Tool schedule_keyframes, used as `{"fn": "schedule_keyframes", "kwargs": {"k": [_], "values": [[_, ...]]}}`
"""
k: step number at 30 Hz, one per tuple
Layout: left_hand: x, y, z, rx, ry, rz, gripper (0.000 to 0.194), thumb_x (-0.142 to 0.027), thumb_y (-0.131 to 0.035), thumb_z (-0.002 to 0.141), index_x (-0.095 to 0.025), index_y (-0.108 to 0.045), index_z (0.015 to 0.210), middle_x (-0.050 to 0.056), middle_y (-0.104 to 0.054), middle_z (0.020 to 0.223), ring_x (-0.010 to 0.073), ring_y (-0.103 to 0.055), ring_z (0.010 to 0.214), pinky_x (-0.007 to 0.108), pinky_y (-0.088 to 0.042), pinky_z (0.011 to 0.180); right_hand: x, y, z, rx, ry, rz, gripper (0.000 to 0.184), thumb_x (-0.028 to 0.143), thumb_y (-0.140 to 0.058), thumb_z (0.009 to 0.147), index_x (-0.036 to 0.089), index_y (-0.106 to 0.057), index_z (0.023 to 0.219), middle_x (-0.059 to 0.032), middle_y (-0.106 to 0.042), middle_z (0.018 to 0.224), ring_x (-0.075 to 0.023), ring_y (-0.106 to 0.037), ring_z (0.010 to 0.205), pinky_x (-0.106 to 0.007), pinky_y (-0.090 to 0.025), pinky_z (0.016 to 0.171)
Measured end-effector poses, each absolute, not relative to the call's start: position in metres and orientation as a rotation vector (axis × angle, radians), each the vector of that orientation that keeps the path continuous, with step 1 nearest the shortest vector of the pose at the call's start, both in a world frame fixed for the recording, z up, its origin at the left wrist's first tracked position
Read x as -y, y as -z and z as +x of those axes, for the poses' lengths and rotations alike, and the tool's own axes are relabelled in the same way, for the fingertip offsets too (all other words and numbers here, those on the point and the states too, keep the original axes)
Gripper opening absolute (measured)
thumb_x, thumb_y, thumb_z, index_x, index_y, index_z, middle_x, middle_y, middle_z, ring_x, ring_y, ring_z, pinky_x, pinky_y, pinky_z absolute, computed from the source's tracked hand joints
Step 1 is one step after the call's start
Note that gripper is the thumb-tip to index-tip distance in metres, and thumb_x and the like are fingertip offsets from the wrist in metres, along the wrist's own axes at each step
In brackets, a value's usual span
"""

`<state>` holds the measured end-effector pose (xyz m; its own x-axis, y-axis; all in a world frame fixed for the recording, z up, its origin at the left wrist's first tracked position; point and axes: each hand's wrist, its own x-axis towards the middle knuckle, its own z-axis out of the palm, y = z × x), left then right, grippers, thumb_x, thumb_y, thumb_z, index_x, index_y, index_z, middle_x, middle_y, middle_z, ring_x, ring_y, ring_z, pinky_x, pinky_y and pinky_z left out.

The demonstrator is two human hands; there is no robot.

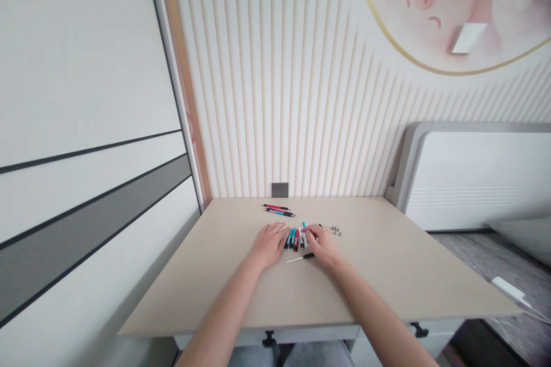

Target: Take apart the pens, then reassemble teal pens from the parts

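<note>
Several short pen barrels lie side by side in a row on the desk, among them a teal one (291,238), a pinkish-red one (296,241) and a white one (302,239). My left hand (267,243) rests flat at the row's left end, fingers stretched and touching or nearly touching it. From the right, my right hand (321,243) reaches over the white barrels with its index finger extended; its other fingers are bent and partly hidden. Just below the row lies a thin rod with a black handle (308,255), like a small screwdriver, its handle end beside my right hand.
The beige desk (206,275) stands against a ribbed wall. Black-ended red and blue pens (278,210) lie farther back, below a dark wall socket (279,190). Small metallic cone-like pieces (336,230) lie right of my right hand. A wardrobe (86,212) borders the left.
</note>
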<state>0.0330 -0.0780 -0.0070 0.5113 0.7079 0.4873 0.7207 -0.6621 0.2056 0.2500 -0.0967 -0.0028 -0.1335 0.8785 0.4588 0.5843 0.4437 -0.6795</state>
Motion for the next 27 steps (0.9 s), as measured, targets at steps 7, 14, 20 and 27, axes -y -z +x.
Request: {"fn": "schedule_keyframes", "kwargs": {"k": [7, 14, 20, 27], "values": [[0.077, 0.011, 0.033, 1.315, 0.804, -2.747, 0.03, -0.025, -0.045, 0.094, -0.025, -0.063, 0.119, 0.007, -0.065, 0.122, 0.0234, -0.053, 0.121, 0.045, -0.033, 0.108, 0.105, 0.0, 0.234, 2.017, -0.349, -1.254, 0.023, 0.022, -0.05, 0.085, 0.02, -0.07, 0.097, -0.0048, -0.071, 0.094, -0.0194, -0.061, 0.088, -0.03, -0.044, 0.081], [0.078, 0.01, 0.033, 1.319, 0.87, -2.725, 0.025, -0.023, -0.047, 0.093, -0.025, -0.067, 0.108, 0.007, -0.065, 0.121, 0.0233, -0.055, 0.119, 0.047, -0.033, 0.109, 0.103, 0.002, 0.234, 2.064, -0.253, -1.321, 0.021, 0.024, -0.05, 0.087, 0.021, -0.07, 0.095, -0.0049, -0.069, 0.092, -0.0187, -0.06, 0.089, -0.029, -0.042, 0.084], [0.087, 0.0, 0.035, 1.203, 0.845, -2.774, 0.034, -0.02, -0.046, 0.092, -0.023, -0.058, 0.124, 0.008, -0.061, 0.127, 0.0216, -0.052, 0.121, 0.044, -0.033, 0.11, 0.105, 0.0, 0.232, 2.086, -0.22, -1.341, 0.022, 0.025, -0.049, 0.089, 0.021, -0.07, 0.096, -0.0052, -0.068, 0.091, -0.0184, -0.06, 0.089, -0.028, -0.041, 0.085], [0.094, -0.003, 0.037, 1.012, 0.796, -2.947, 0.046, -0.013, -0.052, 0.085, -0.024, -0.055, 0.13, 0.007, -0.06, 0.129, 0.0212, -0.054, 0.121, 0.041, -0.037, 0.109, 0.103, 0.004, 0.236, 2.006, -0.243, -1.337, 0.025, 0.022, -0.05, 0.087, 0.021, -0.067, 0.105, -0.0048, -0.068, 0.09, -0.0183, -0.06, 0.086, -0.028, -0.042, 0.083]]}}
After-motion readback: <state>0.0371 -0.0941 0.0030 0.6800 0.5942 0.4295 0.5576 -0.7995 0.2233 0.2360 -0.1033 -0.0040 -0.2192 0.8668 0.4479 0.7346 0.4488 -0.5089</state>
